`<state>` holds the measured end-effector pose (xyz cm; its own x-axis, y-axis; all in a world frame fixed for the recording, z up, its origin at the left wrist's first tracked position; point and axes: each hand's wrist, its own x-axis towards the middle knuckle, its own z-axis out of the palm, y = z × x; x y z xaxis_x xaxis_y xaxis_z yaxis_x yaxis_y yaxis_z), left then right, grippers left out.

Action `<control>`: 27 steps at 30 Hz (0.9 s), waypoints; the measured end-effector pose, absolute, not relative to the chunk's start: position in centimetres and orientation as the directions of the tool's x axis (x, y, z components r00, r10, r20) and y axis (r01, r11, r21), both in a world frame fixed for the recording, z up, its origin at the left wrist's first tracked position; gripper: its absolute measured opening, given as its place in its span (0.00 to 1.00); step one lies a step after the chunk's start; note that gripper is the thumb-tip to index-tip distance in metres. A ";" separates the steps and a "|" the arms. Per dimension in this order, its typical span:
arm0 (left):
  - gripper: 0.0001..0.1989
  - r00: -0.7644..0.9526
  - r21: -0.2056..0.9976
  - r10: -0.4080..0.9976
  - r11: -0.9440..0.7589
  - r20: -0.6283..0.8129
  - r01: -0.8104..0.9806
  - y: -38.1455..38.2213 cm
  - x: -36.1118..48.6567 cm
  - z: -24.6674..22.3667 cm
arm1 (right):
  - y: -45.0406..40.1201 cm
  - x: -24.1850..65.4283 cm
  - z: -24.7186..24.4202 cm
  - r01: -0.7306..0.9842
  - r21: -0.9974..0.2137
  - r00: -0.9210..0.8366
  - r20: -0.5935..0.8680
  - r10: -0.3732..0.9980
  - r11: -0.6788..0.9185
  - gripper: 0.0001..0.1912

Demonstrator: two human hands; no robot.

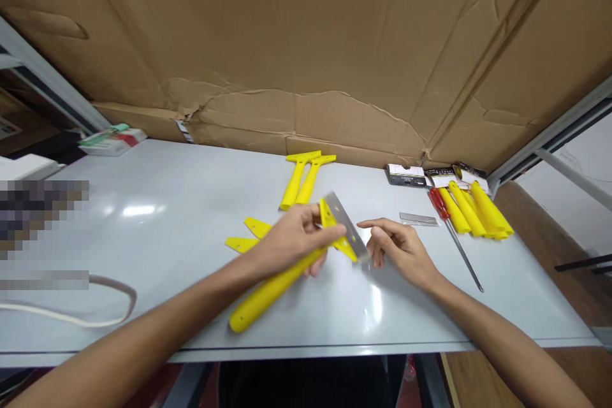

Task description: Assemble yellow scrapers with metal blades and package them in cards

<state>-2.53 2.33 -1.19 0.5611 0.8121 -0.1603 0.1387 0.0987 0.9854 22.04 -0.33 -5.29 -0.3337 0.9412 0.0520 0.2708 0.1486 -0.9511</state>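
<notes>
In the head view, the left hand (294, 236) has its fingers closed around a yellow scraper (272, 293), which it holds up in front of the person above the pale surface (182, 204). The thumb reaches across the scraper's head onto the flat metal blade (347, 226), and the other fingers curl behind; the handle slants from under the palm down toward the person's left, its rounded end well outside the grip. The blade stands out beyond the fingertips on the side facing the right hand (399, 248). That hand's fingers are loosely open and bent, the index finger pointing toward the blade's edge, with nothing visible in them; the blade is slightly blurred, but a small gap seems to separate it from the index fingertip. Farther to the right, a clear-wrapped strip (418, 219) lies near a red-handled screwdriver (461, 252).
</notes>
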 end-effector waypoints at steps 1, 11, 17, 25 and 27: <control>0.16 0.496 0.993 0.860 0.089 -0.118 0.082 2.9 -3.3 -0.4 | -0.2 21.9 -5.7 0.338 -0.918 -0.328 0.094 0.940 0.209 0.21; 0.15 0.223 0.993 0.975 0.031 -0.004 -0.116 6.5 -6.0 0.1 | 0.5 12.5 -8.5 0.397 0.015 -0.802 0.492 0.339 0.918 0.16; 0.16 0.244 0.991 0.968 0.089 -0.062 -0.102 6.7 -5.4 -0.8 | -0.2 11.2 -8.7 0.414 0.012 -0.829 0.418 0.372 0.910 0.13; 0.14 0.382 0.979 0.910 0.197 -0.163 -0.052 5.6 -3.9 -2.1 | -0.9 18.9 -4.0 0.498 -0.521 -0.819 -0.021 0.573 0.693 0.17; 0.14 0.414 0.977 0.893 0.211 -0.179 -0.032 5.4 -3.5 -2.7 | -0.9 20.1 -3.5 0.518 -0.572 -0.815 -0.104 0.570 0.636 0.15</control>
<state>-3.47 5.38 -2.69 0.4139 0.8926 -0.1791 -0.0320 0.2108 0.9770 20.14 -0.86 -3.45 -0.8149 0.5701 -0.1041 0.5179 0.6358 -0.5723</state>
